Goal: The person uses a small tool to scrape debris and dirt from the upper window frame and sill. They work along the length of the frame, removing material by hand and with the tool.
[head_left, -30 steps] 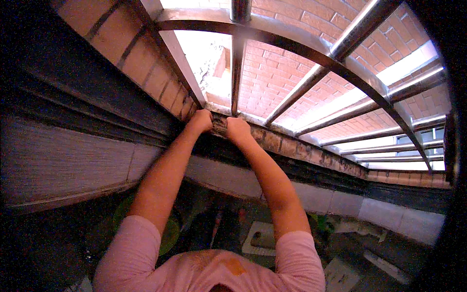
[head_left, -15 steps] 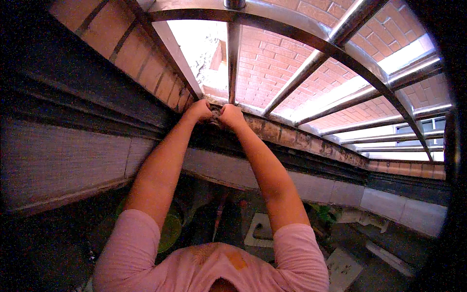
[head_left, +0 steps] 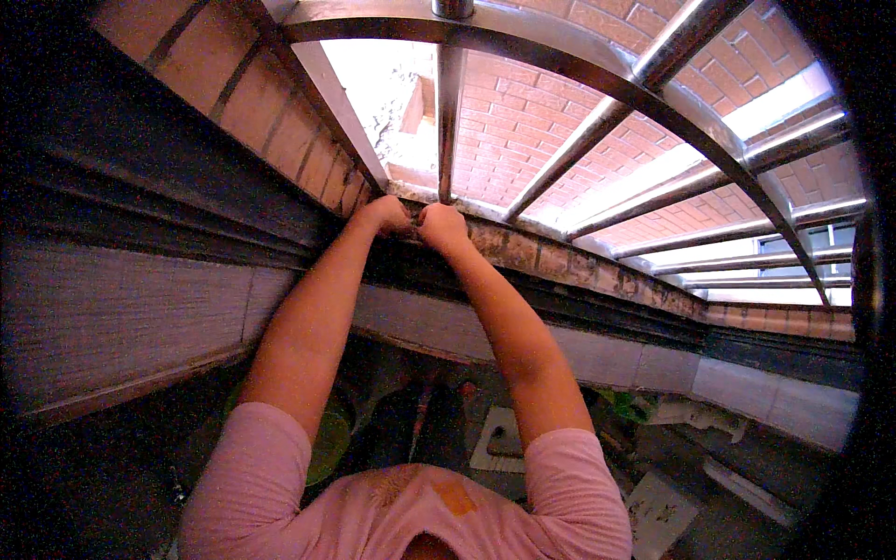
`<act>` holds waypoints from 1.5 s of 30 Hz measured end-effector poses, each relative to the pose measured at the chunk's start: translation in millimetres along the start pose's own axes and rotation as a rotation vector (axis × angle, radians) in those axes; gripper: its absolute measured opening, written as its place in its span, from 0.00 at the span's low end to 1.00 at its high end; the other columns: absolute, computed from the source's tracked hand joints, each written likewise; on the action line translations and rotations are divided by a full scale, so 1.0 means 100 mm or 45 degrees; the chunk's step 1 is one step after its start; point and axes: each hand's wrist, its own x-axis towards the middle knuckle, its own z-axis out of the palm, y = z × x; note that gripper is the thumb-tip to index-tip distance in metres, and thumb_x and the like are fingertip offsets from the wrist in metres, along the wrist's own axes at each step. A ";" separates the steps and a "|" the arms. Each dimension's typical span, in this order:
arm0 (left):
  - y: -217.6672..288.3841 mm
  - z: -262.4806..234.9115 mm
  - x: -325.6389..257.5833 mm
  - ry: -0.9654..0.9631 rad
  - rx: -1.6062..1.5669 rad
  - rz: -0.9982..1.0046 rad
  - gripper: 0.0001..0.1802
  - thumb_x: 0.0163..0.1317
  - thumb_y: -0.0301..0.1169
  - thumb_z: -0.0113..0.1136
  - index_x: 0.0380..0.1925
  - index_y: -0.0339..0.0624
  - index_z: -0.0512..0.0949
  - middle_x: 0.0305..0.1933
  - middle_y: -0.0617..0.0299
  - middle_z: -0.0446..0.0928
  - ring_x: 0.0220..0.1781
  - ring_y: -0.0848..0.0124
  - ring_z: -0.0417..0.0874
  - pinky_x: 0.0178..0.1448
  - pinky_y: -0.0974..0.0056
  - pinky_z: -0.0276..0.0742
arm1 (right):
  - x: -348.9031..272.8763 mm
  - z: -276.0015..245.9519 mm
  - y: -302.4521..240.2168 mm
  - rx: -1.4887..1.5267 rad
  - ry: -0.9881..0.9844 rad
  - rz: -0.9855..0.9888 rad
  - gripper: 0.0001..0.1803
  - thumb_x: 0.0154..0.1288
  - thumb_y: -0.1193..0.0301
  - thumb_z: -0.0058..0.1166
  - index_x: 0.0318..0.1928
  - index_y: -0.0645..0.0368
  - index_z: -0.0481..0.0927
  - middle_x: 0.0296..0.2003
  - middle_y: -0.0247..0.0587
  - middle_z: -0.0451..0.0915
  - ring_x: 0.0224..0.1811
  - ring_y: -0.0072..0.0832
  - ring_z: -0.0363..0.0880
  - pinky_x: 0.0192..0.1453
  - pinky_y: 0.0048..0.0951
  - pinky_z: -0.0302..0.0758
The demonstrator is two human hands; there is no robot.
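Both my arms stretch forward to the dirty tiled ledge (head_left: 532, 257) below a window with metal bars. Over its left corner my left hand (head_left: 385, 217) is closed, fingers curled inward. Just to its right, close by, my right hand (head_left: 442, 226) is closed too, thumb side toward the left hand. Whatever they pinch between them is hidden or too small and dark to make out. An upright metal bar (head_left: 450, 121) rises just beyond the right hand. The window's left frame (head_left: 341, 117) comes down beside the left hand.
A curved metal rail (head_left: 551, 58) and several bars cross the window, with a brick wall (head_left: 523, 121) outside. Brown tiles (head_left: 229, 75) line the left side. Below, on the dim floor, are a green round tub (head_left: 331, 448), a pale board (head_left: 499, 439) and a green object (head_left: 625, 403).
My hands have come slightly closer together, and the dark gap between them has narrowed. Both remain at the ledge corner.
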 end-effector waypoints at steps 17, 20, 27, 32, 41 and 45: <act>-0.02 0.09 -0.06 0.322 0.113 0.013 0.27 0.30 0.37 0.70 0.36 0.45 0.77 0.39 0.54 0.77 0.39 0.61 0.78 0.45 0.62 0.73 | -0.05 -0.02 0.01 0.348 0.126 -0.081 0.12 0.47 0.67 0.53 0.28 0.65 0.78 0.27 0.51 0.78 0.32 0.38 0.78 0.36 0.32 0.74; 0.01 0.12 -0.19 0.376 0.036 0.025 0.33 0.30 0.34 0.70 0.44 0.48 0.73 0.45 0.53 0.74 0.45 0.59 0.76 0.49 0.62 0.71 | -0.37 -0.21 0.12 0.718 0.252 -0.169 0.10 0.52 0.71 0.49 0.32 0.66 0.77 0.25 0.44 0.78 0.29 0.30 0.78 0.34 0.26 0.74; 0.16 0.08 -0.25 0.257 0.150 0.092 0.37 0.30 0.30 0.69 0.48 0.50 0.70 0.48 0.51 0.72 0.48 0.57 0.74 0.52 0.61 0.70 | -1.53 -0.57 0.56 1.373 -0.137 -0.037 0.11 0.61 0.73 0.44 0.42 0.67 0.72 0.36 0.42 0.76 0.37 0.27 0.76 0.42 0.26 0.75; 0.09 0.14 -0.19 0.314 0.260 0.185 0.32 0.29 0.31 0.69 0.43 0.49 0.75 0.44 0.51 0.74 0.46 0.59 0.76 0.50 0.61 0.72 | -2.12 -0.56 0.82 1.584 -0.141 0.214 0.12 0.62 0.72 0.45 0.43 0.67 0.71 0.38 0.43 0.75 0.40 0.29 0.76 0.46 0.28 0.74; 0.11 0.01 -0.27 0.201 0.179 0.146 0.35 0.24 0.39 0.73 0.41 0.46 0.76 0.44 0.52 0.75 0.45 0.61 0.76 0.50 0.62 0.72 | -2.56 -0.44 1.05 1.781 -0.103 0.343 0.11 0.61 0.72 0.46 0.42 0.65 0.73 0.36 0.41 0.77 0.37 0.29 0.77 0.45 0.28 0.74; 0.22 0.02 -0.24 0.168 0.248 0.062 0.37 0.23 0.41 0.74 0.41 0.44 0.75 0.45 0.53 0.74 0.46 0.60 0.75 0.49 0.62 0.72 | -2.64 -0.43 1.09 1.887 -0.075 0.378 0.11 0.61 0.72 0.46 0.42 0.65 0.73 0.35 0.41 0.77 0.38 0.29 0.76 0.45 0.28 0.74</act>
